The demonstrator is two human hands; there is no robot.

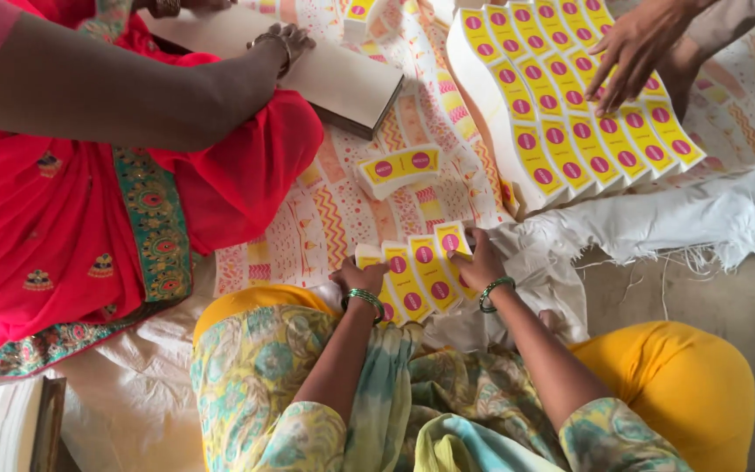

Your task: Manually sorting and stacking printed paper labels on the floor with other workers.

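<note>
- A fanned stack of yellow labels (419,273), each marked with a pink round spot, was held at the near edge of the patterned cloth (334,218) spread on the floor, just in front of the wearer's knees.
- The left hand (358,278) was curled closed over the left end of the fan, with a green bangle (365,300) worn at the wrist.
- The right hand (479,262) was pinched shut on the right end of the same fan, fingers bent over the top label; a second green bangle (495,292) was seen at that wrist.
- A smaller curved stack of labels (400,168) lay alone on the cloth, further out and well apart from the held fan.
- A large uncut sheet of labels (570,140) was spread toward the far right corner of the cloth, with another person's hand (638,48) pressed flat on it.
- A crumpled white cloth (657,218) with a frayed edge lay beside the right hand, under the near edge of that sheet.
- At the far left, a person in red clothing (63,192) was seated, with 1 hand (283,42) resting on a pale board (342,83).
</note>
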